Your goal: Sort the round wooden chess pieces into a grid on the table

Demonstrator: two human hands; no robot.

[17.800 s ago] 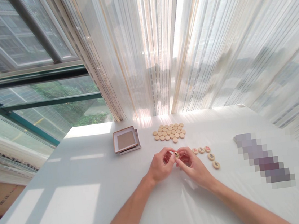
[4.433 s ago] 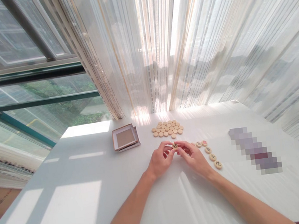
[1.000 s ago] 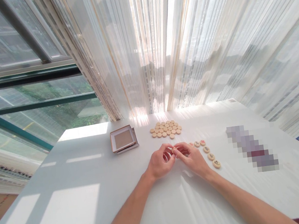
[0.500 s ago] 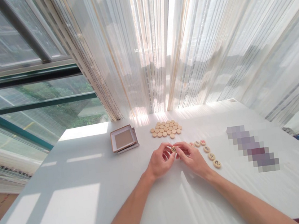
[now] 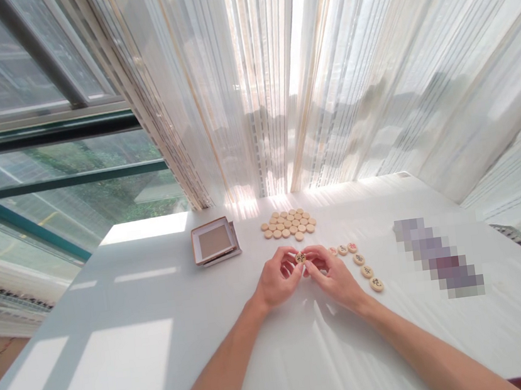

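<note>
Between my two hands, above the table, is a round Chinese chess piece point(image 5: 300, 258) with a black character facing me. My left hand point(image 5: 277, 279) pinches its left side, and my right hand point(image 5: 329, 273) grips its right side, thumbs close together. Just right of my right hand, several face-up pieces form a bent line, among them a red-marked piece point(image 5: 352, 247) at the corner and a black-marked piece point(image 5: 376, 284) at the near end. My right fingers partly hide the line's left end. Beyond my hands lies a cluster of face-down pieces point(image 5: 289, 224).
An open cardboard box point(image 5: 215, 241) sits on the white table point(image 5: 204, 354), left of the cluster. A blurred-out patch point(image 5: 439, 258) covers something at the right. Sheer curtains point(image 5: 267, 93) hang along the far edge, with a window point(image 5: 57, 163) at the left.
The held piece has turned between my fingers, so its black character now sits more upright. Both hands stay in nearly the same place.
</note>
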